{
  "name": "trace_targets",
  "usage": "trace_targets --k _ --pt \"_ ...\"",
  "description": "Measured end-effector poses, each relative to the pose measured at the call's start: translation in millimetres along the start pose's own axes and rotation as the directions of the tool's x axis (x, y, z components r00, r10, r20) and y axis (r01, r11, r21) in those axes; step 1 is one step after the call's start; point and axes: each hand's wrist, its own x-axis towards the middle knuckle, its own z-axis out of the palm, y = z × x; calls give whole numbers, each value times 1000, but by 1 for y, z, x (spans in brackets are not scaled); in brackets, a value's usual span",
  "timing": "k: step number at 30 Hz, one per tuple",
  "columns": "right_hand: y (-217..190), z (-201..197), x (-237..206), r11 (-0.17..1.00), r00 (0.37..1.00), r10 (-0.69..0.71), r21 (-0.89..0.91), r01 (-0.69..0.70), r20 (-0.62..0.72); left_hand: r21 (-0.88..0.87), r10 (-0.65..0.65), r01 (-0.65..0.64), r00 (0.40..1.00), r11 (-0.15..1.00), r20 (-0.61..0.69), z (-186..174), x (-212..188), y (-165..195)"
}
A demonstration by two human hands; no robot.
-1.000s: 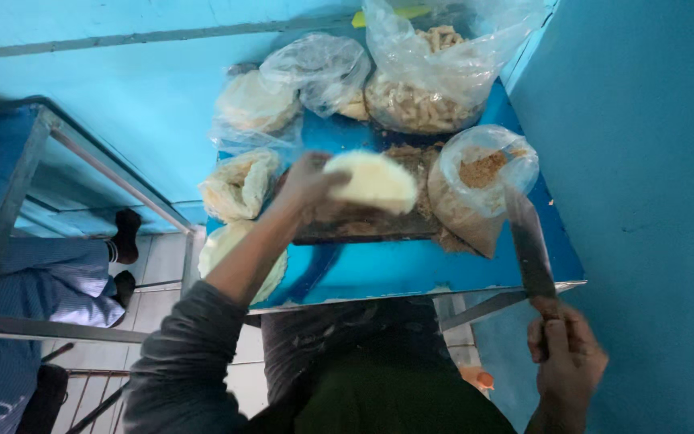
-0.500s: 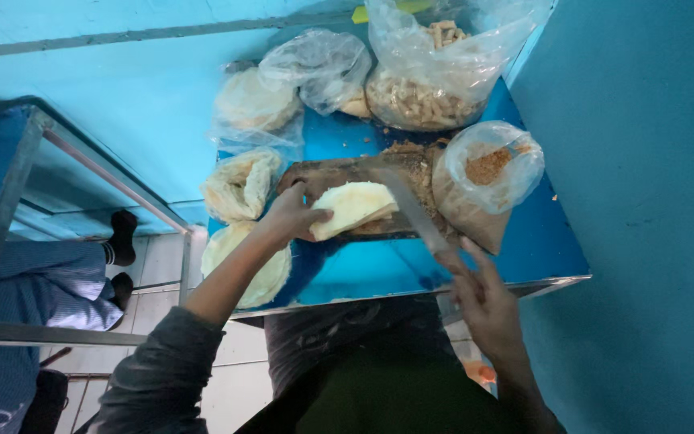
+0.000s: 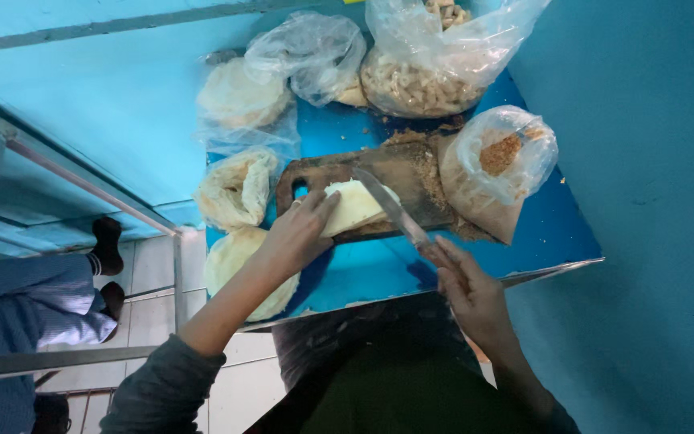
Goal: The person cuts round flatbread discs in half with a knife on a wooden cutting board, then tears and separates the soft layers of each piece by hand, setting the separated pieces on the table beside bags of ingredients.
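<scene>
- Head view: left hand (image 3: 297, 233) presses flat on a pale flatbread (image 3: 357, 206) lying on a dark wooden cutting board (image 3: 411, 173).
- Right hand (image 3: 469, 291) grips a knife (image 3: 391, 207), blade laid across the bread.
- Beyond the hands, five plastic bags (image 3: 498, 161); their contents are hard to make out.
- Blue table (image 3: 379, 269), far edge cut off.
</scene>
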Motion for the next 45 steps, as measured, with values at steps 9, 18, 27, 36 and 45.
trace_targets --k 9,18,27,36,45 --pt "-5 8 1 995 998 58 -86 -59 -10 59 111 -118 988 991 111 -3 9 -28" --pt "-8 12 -1 973 982 189 -134 -190 -18 405 312 -279 950 871 -16 1 -11 -18" --pt "-28 41 2 968 994 -96 -240 79 -60 632 541 -383 838 674 -69 -2 -35 -16" --pt "-28 68 5 921 964 -265 -303 245 -28 685 601 -406 797 605 -58 -5 -36 -25" --pt "-8 38 2 976 978 193 -91 -199 -75 -165 135 -181 957 969 -258 -16 -17 -27"
